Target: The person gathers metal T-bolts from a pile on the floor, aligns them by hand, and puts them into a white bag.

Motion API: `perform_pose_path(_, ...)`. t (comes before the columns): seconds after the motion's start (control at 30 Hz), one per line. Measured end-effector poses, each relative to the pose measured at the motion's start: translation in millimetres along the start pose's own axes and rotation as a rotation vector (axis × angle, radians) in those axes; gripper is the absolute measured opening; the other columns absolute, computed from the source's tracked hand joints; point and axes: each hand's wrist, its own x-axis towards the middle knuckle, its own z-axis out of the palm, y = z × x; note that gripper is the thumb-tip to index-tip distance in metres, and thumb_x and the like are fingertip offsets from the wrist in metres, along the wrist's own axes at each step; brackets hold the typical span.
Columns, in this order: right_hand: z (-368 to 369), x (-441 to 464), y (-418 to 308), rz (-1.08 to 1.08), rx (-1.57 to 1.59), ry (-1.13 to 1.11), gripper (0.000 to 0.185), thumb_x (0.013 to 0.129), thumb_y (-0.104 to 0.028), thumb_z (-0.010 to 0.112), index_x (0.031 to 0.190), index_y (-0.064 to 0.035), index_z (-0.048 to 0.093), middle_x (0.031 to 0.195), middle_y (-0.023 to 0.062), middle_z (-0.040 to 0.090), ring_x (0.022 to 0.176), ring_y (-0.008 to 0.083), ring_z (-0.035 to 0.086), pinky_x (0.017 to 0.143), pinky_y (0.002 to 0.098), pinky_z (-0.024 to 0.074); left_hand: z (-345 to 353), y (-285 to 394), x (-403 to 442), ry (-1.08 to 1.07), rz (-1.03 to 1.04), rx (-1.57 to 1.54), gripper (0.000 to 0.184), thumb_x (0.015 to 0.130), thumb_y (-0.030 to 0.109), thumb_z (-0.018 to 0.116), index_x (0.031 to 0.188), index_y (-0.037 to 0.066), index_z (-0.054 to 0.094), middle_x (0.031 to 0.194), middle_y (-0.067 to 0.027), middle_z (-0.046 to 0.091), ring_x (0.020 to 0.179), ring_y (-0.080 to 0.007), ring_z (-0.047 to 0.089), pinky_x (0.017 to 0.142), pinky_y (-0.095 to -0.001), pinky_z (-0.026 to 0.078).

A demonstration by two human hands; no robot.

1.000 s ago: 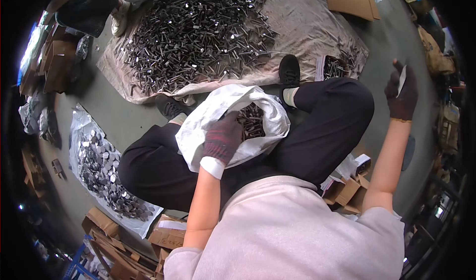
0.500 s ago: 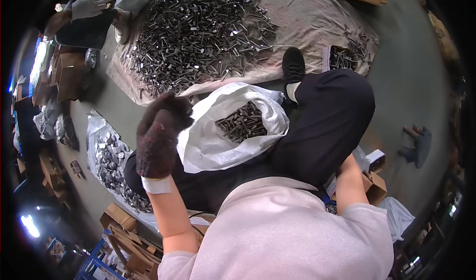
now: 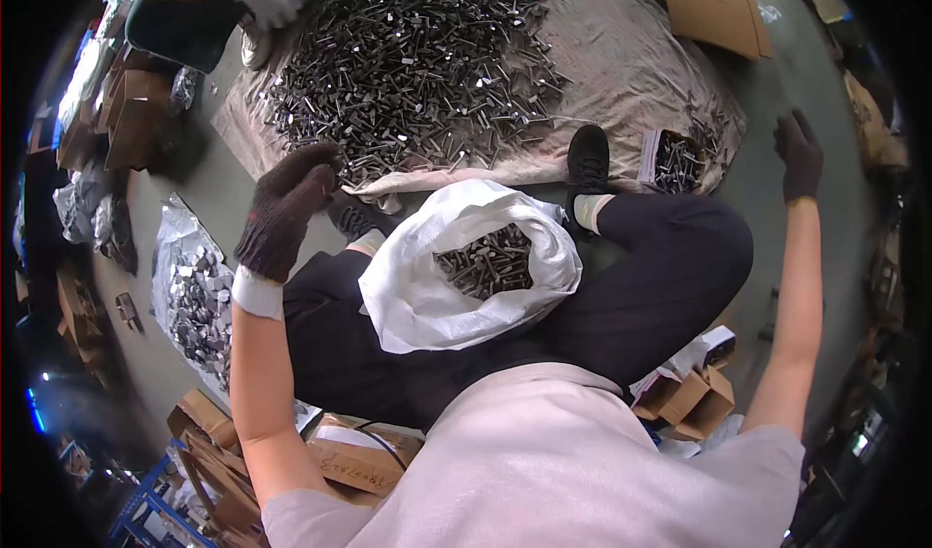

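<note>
My left hand (image 3: 286, 203), in a dark knitted glove, hovers near the front edge of the pile of metal bolts (image 3: 417, 72). Its fingers are slightly bent, with the thumb apart and nothing visible between them. Far out to the right, over the floor, is my gloved right hand (image 3: 799, 155), its fingers spread and holding nothing. Between my crossed legs stands a white woven bag (image 3: 408, 305) with its rim rolled open. Dark bolts (image 3: 490, 262) lie inside it. Neither hand touches the bag.
The pile lies on a pinkish cloth (image 3: 621, 72), with a small box of bolts (image 3: 677, 165) at its right. Flat metal pieces (image 3: 199, 300) lie on plastic at left. A co-worker's gloved hand (image 3: 272, 2) is beyond the pile. Cardboard boxes (image 3: 694, 402) sit beside me.
My right hand has come into view and swung out to the right. My left hand has moved left and slightly up, away from the bag. The co-worker's hand has moved right.
</note>
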Motion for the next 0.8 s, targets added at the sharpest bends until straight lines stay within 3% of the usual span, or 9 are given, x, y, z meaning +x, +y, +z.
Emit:
perform_pose_path(0.1,96.4,-10.6,-58.6,-0.393,-0.202,-0.403,0.029,0.093,-0.017,0.062,0.12,-0.0076,0.068,0.096,0.0015,0.07,0.086,0.0105,0.065,0.077,0.0264,0.0515,-4.9,-23.9,12.7,0.079,-0.006,0.165,0.039,0.092,0.021,0.062,0.126,0.002,0.062,0.11,-0.0093,0.069,0.098,-0.0167,0.065,0.088,-0.0307,0.051)
perform_pose_path(0.17,179.4,16.3,2.4,-1.152,-0.527,-0.567,0.031,0.093,-0.023,0.063,0.118,-0.0041,0.068,0.11,0.0105,0.072,0.097,0.0172,0.067,0.086,0.0312,0.0515,-2.5,-24.7,17.3,0.224,0.091,0.653,0.033,0.09,0.017,0.062,0.119,0.003,0.065,0.105,-0.016,0.07,0.095,-0.0232,0.069,0.086,-0.0326,0.053)
perform_pose_path(0.2,221.4,-34.9,-14.8,-0.584,-0.395,-0.703,0.032,0.091,-0.026,0.065,0.113,-0.003,0.068,0.111,0.0135,0.071,0.102,0.0221,0.067,0.091,0.0336,0.0507,-4.0,-25.1,17.1,0.229,0.091,0.647,0.033,0.09,0.017,0.062,0.119,0.003,0.065,0.105,-0.016,0.07,0.095,-0.0232,0.069,0.086,-0.0326,0.053)
perform_pose_path(0.27,307.8,-61.8,33.9,-0.467,-0.949,-0.913,0.063,0.085,-0.047,0.064,0.141,-0.0216,0.051,0.122,0.0111,0.067,0.115,0.0322,0.063,0.1,0.0424,0.0481,-7.5,-26.8,16.3,0.11,0.015,0.58,0.037,0.092,0.017,0.065,0.125,0.0,0.062,0.116,-0.0139,0.069,0.105,-0.019,0.065,0.091,-0.0322,0.051)
perform_pose_path(0.33,350.5,-116.7,24.2,-0.338,-1.019,-1.012,0.093,0.076,-0.055,0.069,0.154,-0.0235,0.029,0.141,0.0141,0.054,0.126,0.0338,0.055,0.104,0.0423,0.0457,1.0,-11.5,12.5,0.12,-0.088,0.513,0.037,0.091,0.014,0.065,0.125,0.001,0.062,0.116,-0.0142,0.068,0.103,-0.0196,0.066,0.09,-0.0323,0.052)
perform_pose_path(0.4,399.1,-147.8,48.8,-0.273,-1.16,-0.939,0.113,0.07,-0.06,0.072,0.158,-0.0226,0.012,0.162,0.0172,0.02,0.146,0.0399,0.026,0.111,0.0607,0.0318,-2.5,-18.4,16.8,0.106,0.081,0.659,0.038,0.088,0.011,0.065,0.124,0.002,0.062,0.113,-0.0147,0.068,0.1,-0.0205,0.066,0.088,-0.0323,0.052)
perform_pose_path(0.53,438.6,-171.7,42.0,-0.329,-1.111,-0.82,0.107,0.066,-0.062,0.075,0.155,-0.0274,0.026,0.161,0.0205,0.016,0.145,0.0425,0.023,0.116,0.0519,0.0282,-3.2,-4.4,30.0,0.093,-0.026,0.635,0.037,0.084,0.013,0.068,0.12,0.004,0.063,0.106,-0.0148,0.067,0.097,-0.0285,0.067,0.084,-0.0359,0.053)
perform_pose_path(0.6,450.2,-174.1,41.3,-0.24,-1.115,-0.867,0.101,0.067,-0.062,0.074,0.153,-0.0298,0.032,0.16,0.0208,0.018,0.145,0.0425,0.025,0.115,0.0526,0.0278,-5.8,-1.6,35.9,0.091,-0.07,0.579,0.037,0.084,0.01,0.067,0.12,0.005,0.063,0.108,-0.0137,0.067,0.096,-0.027,0.066,0.084,-0.0352,0.053)
perform_pose_path(0.8,461.0,-179.8,103.2,-0.491,-0.822,-0.644,0.074,0.07,-0.047,0.075,0.137,-0.0262,0.052,0.146,0.0216,0.04,0.13,0.0441,0.043,0.102,0.0566,0.0403,-2.8,9.8,49.7,0.049,-0.212,0.481,0.039,0.085,0.008,0.066,0.124,0.003,0.062,0.111,-0.0129,0.066,0.098,-0.0204,0.066,0.089,-0.0324,0.052)
